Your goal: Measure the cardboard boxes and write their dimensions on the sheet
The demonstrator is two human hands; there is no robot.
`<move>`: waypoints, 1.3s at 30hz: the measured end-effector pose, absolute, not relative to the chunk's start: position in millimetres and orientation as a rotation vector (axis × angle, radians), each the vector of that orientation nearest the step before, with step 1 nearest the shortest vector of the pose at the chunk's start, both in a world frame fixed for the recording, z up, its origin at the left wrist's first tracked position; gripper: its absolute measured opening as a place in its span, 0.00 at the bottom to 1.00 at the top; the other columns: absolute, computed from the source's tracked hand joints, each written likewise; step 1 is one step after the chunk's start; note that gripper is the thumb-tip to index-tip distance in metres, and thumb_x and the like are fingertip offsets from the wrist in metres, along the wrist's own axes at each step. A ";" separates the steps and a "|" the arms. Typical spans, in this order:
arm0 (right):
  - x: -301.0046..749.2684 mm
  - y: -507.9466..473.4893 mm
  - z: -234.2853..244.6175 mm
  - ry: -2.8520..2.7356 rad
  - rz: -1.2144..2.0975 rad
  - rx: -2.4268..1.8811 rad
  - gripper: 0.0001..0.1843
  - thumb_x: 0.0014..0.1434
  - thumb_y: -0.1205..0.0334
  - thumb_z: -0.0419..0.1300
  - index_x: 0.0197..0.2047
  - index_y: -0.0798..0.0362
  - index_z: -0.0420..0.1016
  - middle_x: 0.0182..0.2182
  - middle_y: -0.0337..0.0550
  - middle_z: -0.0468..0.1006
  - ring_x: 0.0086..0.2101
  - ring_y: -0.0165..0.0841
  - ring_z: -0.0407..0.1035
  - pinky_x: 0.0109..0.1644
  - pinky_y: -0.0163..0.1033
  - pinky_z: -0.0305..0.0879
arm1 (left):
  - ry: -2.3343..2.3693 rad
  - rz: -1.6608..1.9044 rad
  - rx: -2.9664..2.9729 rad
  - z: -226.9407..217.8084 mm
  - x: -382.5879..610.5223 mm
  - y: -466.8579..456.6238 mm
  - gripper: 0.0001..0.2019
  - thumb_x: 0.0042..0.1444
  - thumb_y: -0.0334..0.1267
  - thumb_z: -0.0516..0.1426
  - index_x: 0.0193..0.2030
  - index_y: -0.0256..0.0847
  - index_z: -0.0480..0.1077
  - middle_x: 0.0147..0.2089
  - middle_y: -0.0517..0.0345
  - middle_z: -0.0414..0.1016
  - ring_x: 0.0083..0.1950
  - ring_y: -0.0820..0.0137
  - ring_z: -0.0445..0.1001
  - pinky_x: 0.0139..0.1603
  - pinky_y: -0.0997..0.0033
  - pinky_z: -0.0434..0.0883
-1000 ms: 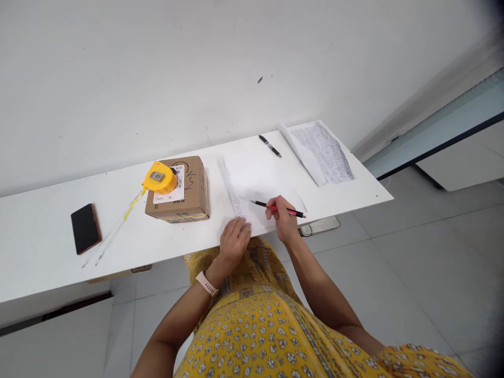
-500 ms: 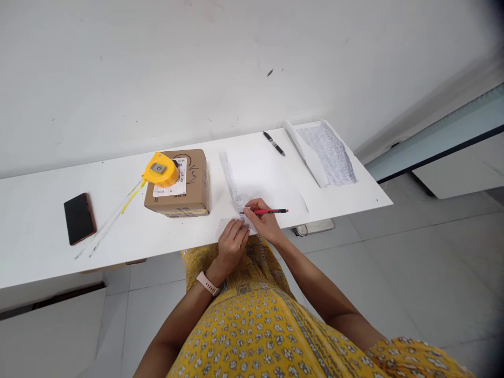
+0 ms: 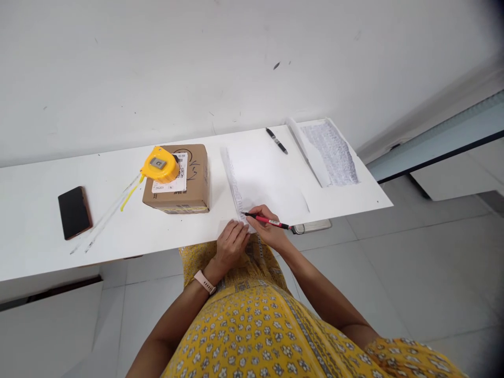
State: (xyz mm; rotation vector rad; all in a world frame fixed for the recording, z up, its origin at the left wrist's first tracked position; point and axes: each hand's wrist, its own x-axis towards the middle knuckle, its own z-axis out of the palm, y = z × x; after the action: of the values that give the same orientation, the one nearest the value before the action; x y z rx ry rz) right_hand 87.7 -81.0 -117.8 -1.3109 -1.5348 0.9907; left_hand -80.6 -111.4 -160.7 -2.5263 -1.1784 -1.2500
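My right hand [image 3: 271, 233] pinches a red and black pen [image 3: 270, 221], its tip on the handwriting along the left side of a white sheet of paper [image 3: 268, 178]. The back end of the pen points right, over the table's front edge. Beside it, my left hand [image 3: 232, 242] lies on the near corner of the sheet with fingers stretched out and close together. Only a narrow band of the sheet carries writing.
A yellow tape measure [image 3: 161, 165] rests on a cardboard box [image 3: 199, 178] at left. Further left lies a black phone [image 3: 74, 212]. A black pen [image 3: 276, 140] and a densely written sheet [image 3: 331, 152] lie at the right of the white table [image 3: 189, 233]. A wall stands behind.
The red pen has tilted, its back end swinging down toward the table edge, while its tip stays near the written lines. My left hand has barely moved. The view has shifted slightly.
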 end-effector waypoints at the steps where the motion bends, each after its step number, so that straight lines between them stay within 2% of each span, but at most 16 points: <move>1: 86.9 -82.2 -118.3 -1.528 0.991 -1.313 0.11 0.62 0.51 0.62 0.40 0.49 0.71 0.33 0.40 0.76 0.33 0.33 0.69 0.37 0.39 0.66 | -1.165 -1.264 -2.516 -160.1 -80.0 -111.0 0.13 0.64 0.30 0.59 0.55 0.33 0.72 0.47 0.44 0.82 0.54 0.58 0.80 0.57 0.51 0.80; 5: 79.6 -81.3 -124.9 -1.485 0.908 -1.321 0.11 0.63 0.53 0.59 0.32 0.48 0.65 0.23 0.33 0.66 0.24 0.30 0.62 0.30 0.36 0.59 | -1.149 -1.308 -2.484 -159.3 -77.8 -110.1 0.11 0.63 0.29 0.60 0.52 0.33 0.73 0.46 0.44 0.83 0.53 0.59 0.80 0.57 0.51 0.80; 8: 74.5 -78.8 -129.3 -1.576 0.789 -1.291 0.12 0.63 0.57 0.56 0.30 0.48 0.59 0.21 0.32 0.61 0.22 0.29 0.58 0.28 0.36 0.55 | -1.169 -1.294 -2.493 -162.0 -77.5 -110.4 0.11 0.63 0.30 0.60 0.52 0.34 0.74 0.47 0.45 0.83 0.53 0.59 0.80 0.58 0.51 0.79; 13: 73.5 -78.9 -129.6 -1.678 0.675 -1.301 0.12 0.62 0.58 0.55 0.29 0.48 0.58 0.21 0.33 0.62 0.22 0.29 0.58 0.29 0.36 0.56 | -1.224 -1.241 -2.538 -169.5 -78.9 -111.3 0.10 0.66 0.32 0.57 0.53 0.37 0.74 0.48 0.46 0.83 0.53 0.60 0.81 0.58 0.50 0.79; 21: 77.7 -78.5 -122.3 -1.645 0.699 -1.371 0.12 0.62 0.55 0.55 0.28 0.47 0.58 0.20 0.32 0.63 0.21 0.29 0.58 0.28 0.36 0.56 | -1.228 -1.281 -2.523 -168.2 -78.3 -111.6 0.10 0.66 0.32 0.57 0.51 0.37 0.75 0.47 0.46 0.83 0.53 0.61 0.80 0.60 0.52 0.78; 27: 74.8 -85.6 -118.3 -1.690 0.656 -1.392 0.13 0.62 0.54 0.56 0.29 0.47 0.59 0.21 0.34 0.65 0.22 0.30 0.60 0.30 0.37 0.59 | -1.290 -1.225 -2.591 -171.3 -79.9 -111.2 0.09 0.67 0.33 0.56 0.50 0.39 0.76 0.47 0.47 0.82 0.52 0.61 0.81 0.59 0.51 0.78; 39: 77.7 -76.5 -131.6 -1.619 0.758 -1.342 0.12 0.61 0.54 0.56 0.29 0.47 0.59 0.22 0.33 0.62 0.24 0.30 0.60 0.30 0.38 0.58 | -1.234 -1.243 -2.503 -165.0 -77.7 -110.0 0.07 0.66 0.32 0.57 0.47 0.38 0.76 0.45 0.48 0.82 0.50 0.62 0.81 0.57 0.54 0.79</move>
State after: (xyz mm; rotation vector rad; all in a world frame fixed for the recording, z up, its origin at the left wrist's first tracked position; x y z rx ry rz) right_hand 77.7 -76.5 -131.6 -1.3418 -1.6194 0.7583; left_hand -77.7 -110.0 -165.0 -2.5027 -1.2336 -1.2427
